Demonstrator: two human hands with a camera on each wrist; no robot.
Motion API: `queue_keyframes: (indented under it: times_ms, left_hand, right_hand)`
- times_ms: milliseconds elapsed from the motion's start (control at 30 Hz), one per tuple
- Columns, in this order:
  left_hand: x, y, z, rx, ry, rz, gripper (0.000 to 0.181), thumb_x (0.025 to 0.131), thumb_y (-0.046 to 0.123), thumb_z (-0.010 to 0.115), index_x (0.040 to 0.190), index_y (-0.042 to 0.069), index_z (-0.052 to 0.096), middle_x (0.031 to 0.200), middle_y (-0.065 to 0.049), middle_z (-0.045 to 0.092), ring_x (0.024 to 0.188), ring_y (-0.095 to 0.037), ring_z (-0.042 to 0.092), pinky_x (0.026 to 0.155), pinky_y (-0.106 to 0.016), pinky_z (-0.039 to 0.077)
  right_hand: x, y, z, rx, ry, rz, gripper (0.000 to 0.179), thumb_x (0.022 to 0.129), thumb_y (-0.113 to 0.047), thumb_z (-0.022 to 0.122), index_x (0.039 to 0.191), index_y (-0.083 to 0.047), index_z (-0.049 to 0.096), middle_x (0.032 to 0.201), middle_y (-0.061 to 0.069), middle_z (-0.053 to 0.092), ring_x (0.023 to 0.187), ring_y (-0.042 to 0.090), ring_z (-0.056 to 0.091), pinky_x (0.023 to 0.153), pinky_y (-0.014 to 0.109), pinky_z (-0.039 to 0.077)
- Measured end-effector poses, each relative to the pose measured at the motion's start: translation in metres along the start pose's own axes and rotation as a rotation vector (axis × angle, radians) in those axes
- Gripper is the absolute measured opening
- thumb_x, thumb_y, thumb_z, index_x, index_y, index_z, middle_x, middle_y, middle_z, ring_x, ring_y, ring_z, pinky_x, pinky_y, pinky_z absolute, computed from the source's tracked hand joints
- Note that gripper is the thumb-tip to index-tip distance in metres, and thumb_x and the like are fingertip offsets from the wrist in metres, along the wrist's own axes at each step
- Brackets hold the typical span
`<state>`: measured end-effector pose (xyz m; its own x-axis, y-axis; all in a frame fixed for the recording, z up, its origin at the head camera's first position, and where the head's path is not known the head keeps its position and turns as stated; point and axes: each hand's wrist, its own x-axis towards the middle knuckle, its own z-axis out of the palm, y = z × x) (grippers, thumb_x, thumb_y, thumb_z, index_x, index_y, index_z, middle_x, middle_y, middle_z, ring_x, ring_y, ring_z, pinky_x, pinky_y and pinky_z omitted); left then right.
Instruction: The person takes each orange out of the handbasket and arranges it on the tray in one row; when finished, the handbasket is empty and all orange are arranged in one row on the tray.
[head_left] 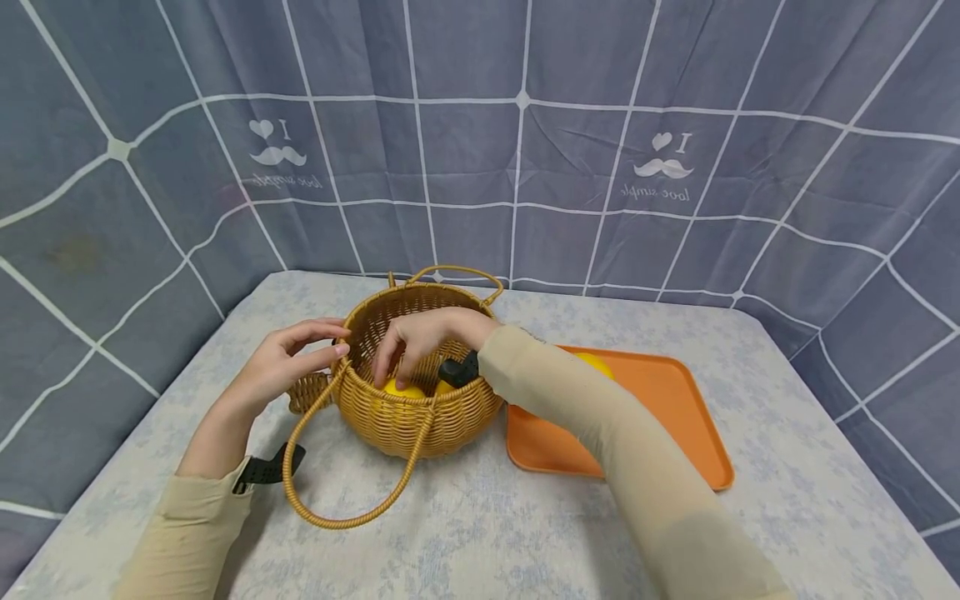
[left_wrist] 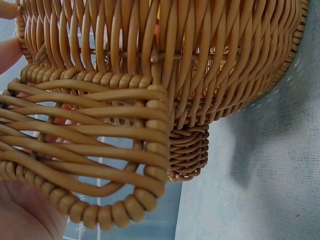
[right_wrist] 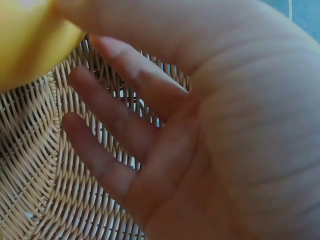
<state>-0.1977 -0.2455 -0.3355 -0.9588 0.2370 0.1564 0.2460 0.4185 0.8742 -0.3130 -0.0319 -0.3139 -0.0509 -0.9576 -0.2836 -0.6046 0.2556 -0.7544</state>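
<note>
A round wicker basket (head_left: 408, 433) stands on the table, its front handle loop hanging forward. My left hand (head_left: 288, 358) grips the left side of the rim with thumb and fingertips. Close by, a flat woven piece (left_wrist: 90, 135) juts from the basket's side. Inside the basket, my right hand (head_left: 420, 333) reaches down to a smooth yellow round thing (head_left: 405, 390), its thumb touching it. The other fingers (right_wrist: 115, 117) of that hand spread loosely over the weave. Another yellow thing (head_left: 444, 388) shows partly beside it, behind the black wrist strap.
To the right of the basket lies an orange tray (head_left: 667, 400), partly covered by my right sleeve. A yellow round thing (head_left: 596, 365) sits on it near the back edge. A grey-blue checked curtain (head_left: 480, 158) hangs behind the table with its patterned cloth (head_left: 480, 533).
</note>
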Motion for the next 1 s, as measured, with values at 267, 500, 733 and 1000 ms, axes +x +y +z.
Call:
queue_keyframes:
  times_ms: [267,500,733,1000]
  left_hand:
    - [0.0007,-0.0003,0.0003,0.001,0.002,0.012,0.037,0.092,0.027,0.063,0.12,0.003,0.06,0.139,-0.013,0.043,0.135,-0.036,0.025,0.103,-0.064,0.021]
    - [-0.0001,-0.0002,-0.0001,-0.001,0.002,0.006,0.038,0.092,0.028,0.063,0.12,0.003,0.06,0.14,-0.013,0.043,0.135,-0.037,0.026,0.102,-0.064,0.023]
    - [0.0001,-0.0001,0.0004,-0.003,0.002,0.012,0.038,0.092,0.028,0.063,0.12,0.003,0.06,0.139,-0.013,0.043,0.134,-0.035,0.027,0.102,-0.061,0.025]
    - [-0.0009,-0.0007,0.0011,-0.006,-0.001,0.017,0.037,0.092,0.026,0.063,0.12,0.003,0.06,0.14,-0.013,0.042,0.135,-0.036,0.025,0.102,-0.064,0.022]
  right_hand:
    - [-0.0038,-0.0021,-0.0017,-0.021,0.026,0.087,0.025,0.086,0.009,0.059,0.106,-0.002,0.072,0.124,0.011,0.06,0.113,0.007,0.052,0.094,0.018,0.042]
    - [-0.0046,-0.0029,-0.0027,-0.089,0.057,0.17,0.031,0.087,0.009,0.055,0.104,-0.009,0.074,0.113,-0.002,0.065,0.107,0.005,0.054,0.088,0.017,0.043]
    - [-0.0056,-0.0015,-0.0005,-0.027,0.073,0.175,0.015,0.085,-0.011,0.07,0.099,-0.01,0.075,0.105,-0.004,0.067,0.101,0.01,0.058,0.084,0.019,0.047]
    - [-0.0065,-0.0008,0.0002,-0.109,0.081,0.192,0.029,0.081,-0.012,0.074,0.109,-0.013,0.068,0.115,-0.004,0.059,0.108,0.016,0.051,0.085,0.02,0.044]
